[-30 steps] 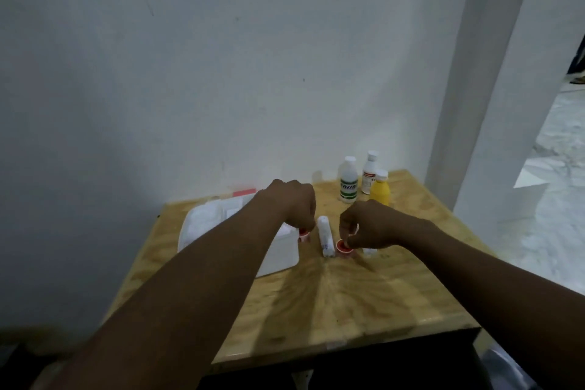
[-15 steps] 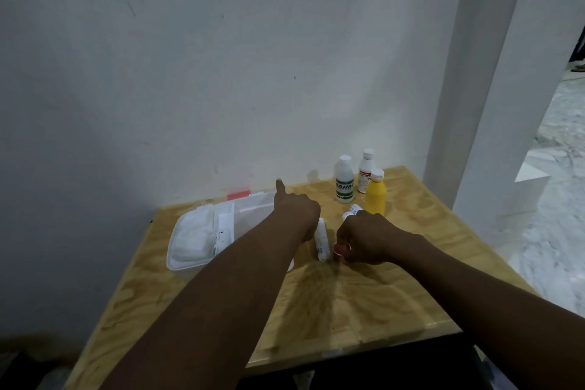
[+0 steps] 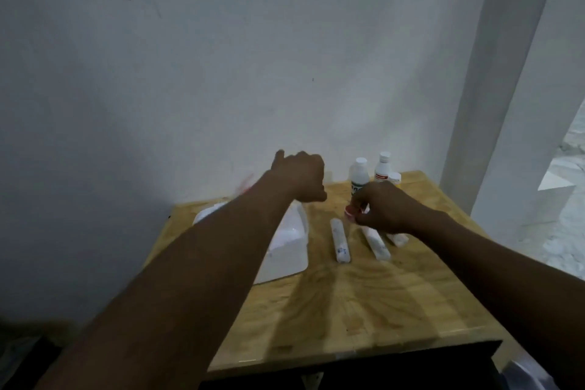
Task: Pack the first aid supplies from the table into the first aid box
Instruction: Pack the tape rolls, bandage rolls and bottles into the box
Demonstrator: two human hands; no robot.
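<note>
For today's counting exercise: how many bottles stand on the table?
3, all at the back right: green-label bottle, red-label bottle and a yellow bottle, mostly hidden behind the right hand.

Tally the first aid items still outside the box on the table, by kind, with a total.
White rolled bandages lying flat: 3
Upright plastic bottles with white caps: 3
Small red-and-white item pinched in the right hand: 1
Total: 7
</note>
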